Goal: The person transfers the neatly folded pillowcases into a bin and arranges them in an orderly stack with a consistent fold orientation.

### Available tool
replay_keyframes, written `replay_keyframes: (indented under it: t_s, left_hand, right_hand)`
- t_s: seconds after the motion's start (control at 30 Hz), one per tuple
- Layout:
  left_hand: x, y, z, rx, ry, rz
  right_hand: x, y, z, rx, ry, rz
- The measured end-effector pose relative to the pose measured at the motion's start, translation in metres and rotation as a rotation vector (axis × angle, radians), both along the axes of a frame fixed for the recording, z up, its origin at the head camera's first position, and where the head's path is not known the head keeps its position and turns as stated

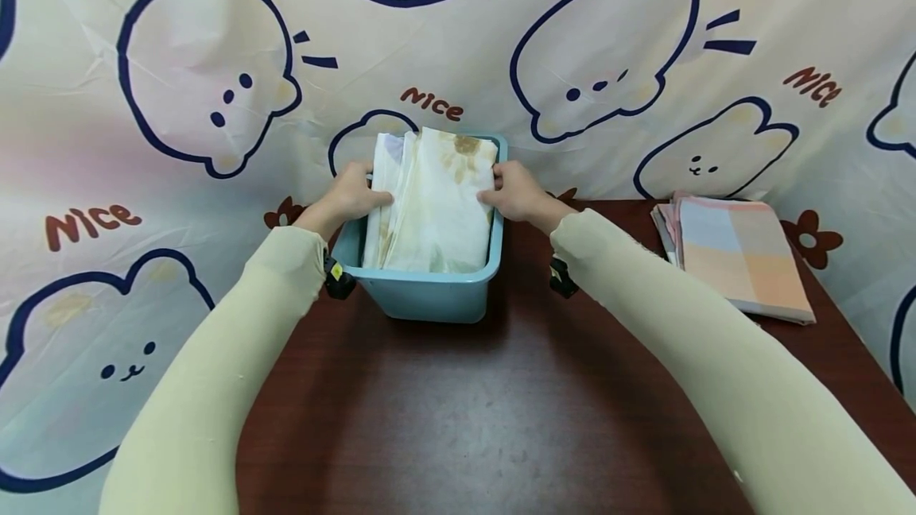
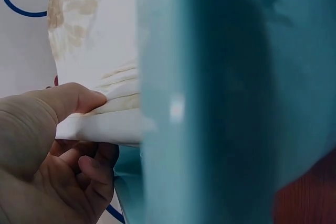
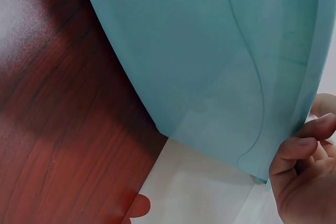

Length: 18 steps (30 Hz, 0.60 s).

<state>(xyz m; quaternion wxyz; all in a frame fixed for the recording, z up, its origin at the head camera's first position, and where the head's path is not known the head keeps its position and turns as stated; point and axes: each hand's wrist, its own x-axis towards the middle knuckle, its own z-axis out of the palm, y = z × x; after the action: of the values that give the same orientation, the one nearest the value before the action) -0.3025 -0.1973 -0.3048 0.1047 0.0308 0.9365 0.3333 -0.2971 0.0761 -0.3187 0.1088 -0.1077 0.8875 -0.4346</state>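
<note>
Folded white cloth (image 1: 451, 213) with a brown flower print stands in a blue plastic bin (image 1: 429, 302), its top edge rising above the bin's back rim. My left hand (image 1: 352, 191) pinches the cloth's left side; in the left wrist view its thumb (image 2: 79, 98) lies on top of the folds and the fingers are beneath. At the cloth's right edge, my right hand (image 1: 517, 191) grips with the thumb in front, over the bin's right rim. In the right wrist view the bin wall (image 3: 210, 66) hides the cloth, and curled fingers (image 3: 296, 153) show beside the rim.
On the dark wood table (image 1: 444, 420), a folded checkered cloth (image 1: 744, 257) in pink, blue and orange lies to the right. A printed curtain (image 1: 444, 46) with cartoon bears hangs right behind the bin and along both sides.
</note>
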Motion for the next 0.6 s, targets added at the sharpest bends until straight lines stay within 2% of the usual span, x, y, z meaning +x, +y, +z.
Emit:
replay_keyframes:
  t_s: [0.37,0.6]
  left_hand:
    - [0.0026,0.0021,0.0003,0.005,-0.024,-0.003]
    - [0.0051,0.0021,0.0023,0.046,-0.004,0.031]
  right_hand:
    - [0.0015,0.0001,-0.0047,-0.001,-0.004,-0.018]
    - [0.0026,0.0013,-0.0059,-0.014,-0.022,0.006]
